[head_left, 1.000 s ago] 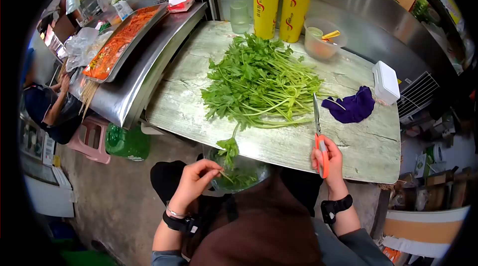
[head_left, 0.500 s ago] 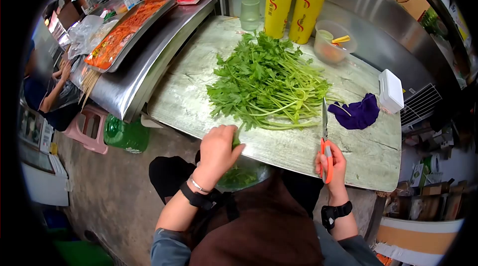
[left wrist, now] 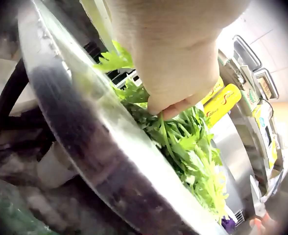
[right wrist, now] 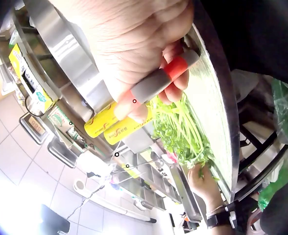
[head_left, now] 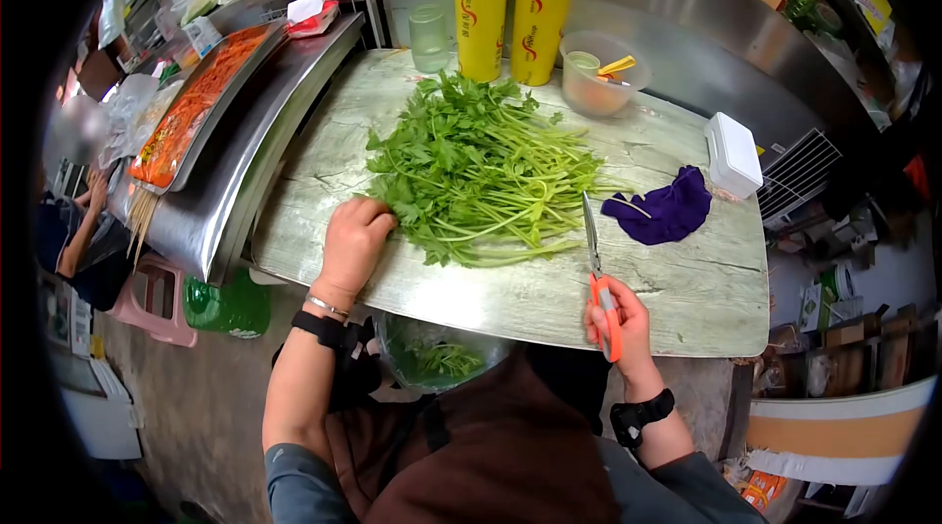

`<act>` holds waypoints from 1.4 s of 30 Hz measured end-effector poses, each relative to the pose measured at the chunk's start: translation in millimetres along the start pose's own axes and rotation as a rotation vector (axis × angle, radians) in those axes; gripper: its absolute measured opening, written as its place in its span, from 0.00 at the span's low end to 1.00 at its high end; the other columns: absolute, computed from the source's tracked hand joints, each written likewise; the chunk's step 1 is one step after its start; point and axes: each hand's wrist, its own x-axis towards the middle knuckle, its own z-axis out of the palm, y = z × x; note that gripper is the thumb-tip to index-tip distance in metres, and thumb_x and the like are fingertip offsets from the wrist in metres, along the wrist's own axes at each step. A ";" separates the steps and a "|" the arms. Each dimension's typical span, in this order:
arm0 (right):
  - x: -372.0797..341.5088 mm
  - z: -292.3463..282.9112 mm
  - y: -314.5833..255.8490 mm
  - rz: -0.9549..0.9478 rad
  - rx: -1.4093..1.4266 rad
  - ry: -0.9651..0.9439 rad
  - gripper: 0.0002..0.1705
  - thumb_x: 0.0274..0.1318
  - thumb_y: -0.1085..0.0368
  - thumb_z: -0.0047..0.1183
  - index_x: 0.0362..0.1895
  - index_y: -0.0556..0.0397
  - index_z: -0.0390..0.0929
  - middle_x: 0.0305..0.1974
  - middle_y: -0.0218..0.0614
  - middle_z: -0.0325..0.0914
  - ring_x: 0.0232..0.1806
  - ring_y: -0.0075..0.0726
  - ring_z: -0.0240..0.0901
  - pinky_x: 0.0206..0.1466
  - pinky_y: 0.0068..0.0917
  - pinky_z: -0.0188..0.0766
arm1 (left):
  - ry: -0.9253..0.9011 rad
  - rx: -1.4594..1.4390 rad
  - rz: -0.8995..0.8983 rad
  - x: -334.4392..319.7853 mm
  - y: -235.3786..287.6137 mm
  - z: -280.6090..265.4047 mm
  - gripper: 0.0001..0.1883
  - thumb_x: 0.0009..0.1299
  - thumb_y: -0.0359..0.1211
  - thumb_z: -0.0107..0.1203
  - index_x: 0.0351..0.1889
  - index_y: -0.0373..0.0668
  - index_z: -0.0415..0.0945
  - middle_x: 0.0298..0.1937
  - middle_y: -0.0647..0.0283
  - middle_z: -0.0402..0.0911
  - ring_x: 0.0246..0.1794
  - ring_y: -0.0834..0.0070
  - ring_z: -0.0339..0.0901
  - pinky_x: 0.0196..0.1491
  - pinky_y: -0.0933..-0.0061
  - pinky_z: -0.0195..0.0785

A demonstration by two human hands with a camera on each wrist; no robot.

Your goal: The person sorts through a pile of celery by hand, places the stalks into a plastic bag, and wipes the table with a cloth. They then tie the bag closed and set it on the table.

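Greens (head_left: pixel 481 171) on the surface (head_left: pixel 687 298) are now pinched by the left hand (head_left: pixel 355 239), moved up from the container (head_left: pixel 397 345), so picking seems resumed; scissors (head_left: pixel 595 254) are gripped by the right hand (head_left: pixel 630 324).

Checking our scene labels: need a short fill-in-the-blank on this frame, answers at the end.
1. The right hand holds a pair of ____ with orange and grey handles.
2. The left hand touches the greens at their ____ end, not their stem end.
3. The two tall rolls behind the greens are mainly ____ in colour.
4. In the head view, the crumpled purple item lies to the ____ of the greens.

Missing words: scissors; leafy; yellow; right.
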 end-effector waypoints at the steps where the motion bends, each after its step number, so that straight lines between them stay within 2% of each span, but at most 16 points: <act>1: 0.0 0.2 0.3 0.000 -0.006 -0.002 0.29 0.60 0.77 0.53 0.66 0.58 0.65 0.32 0.31 0.75 0.24 0.19 0.69 0.27 0.17 0.67 | -0.038 -0.041 -0.025 -6.4 0.8 4.2 0.06 0.56 0.26 0.58 0.31 0.41 0.77 0.37 0.61 0.78 0.40 0.59 0.75 0.45 0.61 0.69; 5: 0.1 -2.9 -0.5 0.016 -0.037 0.002 0.29 0.60 0.76 0.55 0.66 0.58 0.65 0.33 0.32 0.76 0.25 0.19 0.70 0.27 0.18 0.69 | 0.023 -0.142 -0.066 -19.1 24.2 -5.3 0.12 0.54 0.23 0.56 0.38 0.38 0.78 0.45 0.54 0.77 0.49 0.52 0.73 0.55 0.54 0.66; 6: 1.1 -4.6 1.1 0.011 -0.015 -0.015 0.29 0.60 0.75 0.56 0.66 0.58 0.66 0.32 0.32 0.76 0.25 0.19 0.71 0.27 0.17 0.70 | -0.037 -0.148 -0.081 -25.5 26.1 -7.7 0.18 0.54 0.23 0.56 0.45 0.38 0.77 0.51 0.51 0.74 0.54 0.48 0.70 0.61 0.50 0.61; 12: -1.3 5.6 -13.1 -0.023 -0.018 0.049 0.27 0.62 0.71 0.55 0.64 0.53 0.64 0.29 0.31 0.75 0.23 0.21 0.69 0.26 0.17 0.66 | 0.112 -0.054 -0.242 -34.5 73.7 -24.1 0.22 0.56 0.23 0.56 0.52 0.40 0.74 0.54 0.50 0.73 0.55 0.51 0.69 0.57 0.52 0.64; 15: 1.5 -20.9 -9.2 -0.152 -0.251 0.246 0.23 0.59 0.72 0.59 0.57 0.51 0.66 0.33 0.29 0.78 0.27 0.19 0.73 0.31 0.19 0.71 | 0.095 -0.226 -0.215 -43.0 96.3 -17.0 0.19 0.59 0.23 0.56 0.50 0.41 0.74 0.47 0.52 0.77 0.48 0.53 0.75 0.49 0.57 0.69; 16: 3.4 -34.2 -15.9 -0.192 -0.427 0.321 0.21 0.58 0.69 0.61 0.52 0.50 0.67 0.33 0.34 0.80 0.29 0.27 0.77 0.33 0.23 0.72 | -0.073 -0.436 -0.340 -44.6 104.4 -13.4 0.17 0.60 0.24 0.57 0.49 0.41 0.75 0.40 0.55 0.79 0.40 0.55 0.77 0.44 0.59 0.71; 19: -0.9 -65.7 -51.2 -0.240 -1.041 0.510 0.22 0.55 0.67 0.62 0.53 0.50 0.69 0.34 0.42 0.81 0.32 0.41 0.80 0.35 0.31 0.74 | -0.027 -0.462 -0.221 -33.5 116.4 5.2 0.19 0.62 0.28 0.61 0.52 0.39 0.73 0.37 0.54 0.79 0.39 0.53 0.77 0.44 0.57 0.71; 22: -6.2 -99.7 -59.5 -0.302 -1.397 0.516 0.23 0.52 0.66 0.62 0.53 0.50 0.70 0.33 0.46 0.79 0.34 0.53 0.79 0.36 0.40 0.75 | 0.042 -0.334 -0.227 -15.6 118.0 10.0 0.23 0.63 0.32 0.62 0.55 0.38 0.70 0.40 0.51 0.79 0.41 0.51 0.76 0.45 0.56 0.70; 25: -8.9 -114.8 -65.5 -0.209 -1.635 0.420 0.20 0.51 0.64 0.62 0.49 0.51 0.74 0.31 0.44 0.78 0.34 0.54 0.77 0.36 0.44 0.74 | -0.053 -0.310 -0.420 -5.6 113.6 15.6 0.27 0.63 0.36 0.63 0.58 0.36 0.68 0.41 0.48 0.78 0.43 0.49 0.75 0.46 0.55 0.69; 29: 9.9 -88.2 -100.7 -0.165 -1.842 0.289 0.17 0.51 0.60 0.63 0.44 0.55 0.79 0.34 0.44 0.78 0.39 0.52 0.77 0.40 0.46 0.74 | -0.122 -0.191 -0.431 8.5 119.2 17.5 0.30 0.63 0.42 0.63 0.59 0.35 0.67 0.38 0.48 0.79 0.37 0.51 0.77 0.40 0.55 0.71; 30: 24.5 -75.3 -109.7 -0.313 -1.704 0.211 0.18 0.51 0.60 0.63 0.44 0.56 0.79 0.35 0.44 0.79 0.40 0.52 0.77 0.41 0.44 0.74 | -0.057 -0.210 -0.412 7.8 122.1 18.4 0.31 0.64 0.42 0.62 0.61 0.34 0.65 0.38 0.47 0.79 0.34 0.52 0.78 0.38 0.56 0.71; 32: 61.4 -43.8 -126.8 -0.583 -1.410 0.061 0.21 0.50 0.58 0.64 0.45 0.57 0.79 0.38 0.45 0.80 0.42 0.51 0.77 0.44 0.42 0.74 | -0.134 -0.407 -0.571 10.1 131.2 7.1 0.33 0.65 0.42 0.61 0.63 0.34 0.63 0.39 0.46 0.79 0.35 0.53 0.78 0.38 0.57 0.72; 35: 138.3 -16.6 -120.3 -0.519 -1.158 -0.191 0.32 0.57 0.50 0.60 0.59 0.58 0.73 0.52 0.50 0.78 0.55 0.52 0.75 0.59 0.38 0.70 | -0.131 -0.778 -0.754 -0.4 130.1 7.6 0.36 0.69 0.39 0.60 0.70 0.37 0.54 0.49 0.42 0.78 0.41 0.59 0.81 0.44 0.63 0.74; 37: 199.1 -2.9 -100.4 -0.515 -1.147 -0.159 0.39 0.59 0.41 0.54 0.61 0.60 0.71 0.55 0.53 0.76 0.58 0.57 0.72 0.63 0.42 0.65 | -0.077 -1.104 -0.876 -13.1 124.7 14.5 0.37 0.70 0.38 0.60 0.72 0.39 0.52 0.55 0.40 0.75 0.45 0.63 0.81 0.47 0.65 0.75; 39: 251.6 12.0 -81.2 -0.431 -1.175 -0.106 0.43 0.59 0.35 0.49 0.63 0.60 0.70 0.56 0.53 0.76 0.58 0.58 0.71 0.65 0.43 0.64 | -0.067 -1.414 -0.972 -20.1 125.4 9.9 0.38 0.71 0.35 0.59 0.74 0.44 0.47 0.68 0.39 0.63 0.59 0.66 0.74 0.54 0.67 0.72; 42: 302.6 30.8 -57.0 -0.146 -1.120 -0.080 0.47 0.59 0.29 0.41 0.63 0.59 0.71 0.57 0.55 0.75 0.59 0.58 0.71 0.64 0.44 0.64 | -0.005 -1.649 -1.114 -24.1 128.3 5.1 0.37 0.73 0.31 0.57 0.75 0.49 0.46 0.70 0.42 0.60 0.61 0.65 0.72 0.58 0.65 0.70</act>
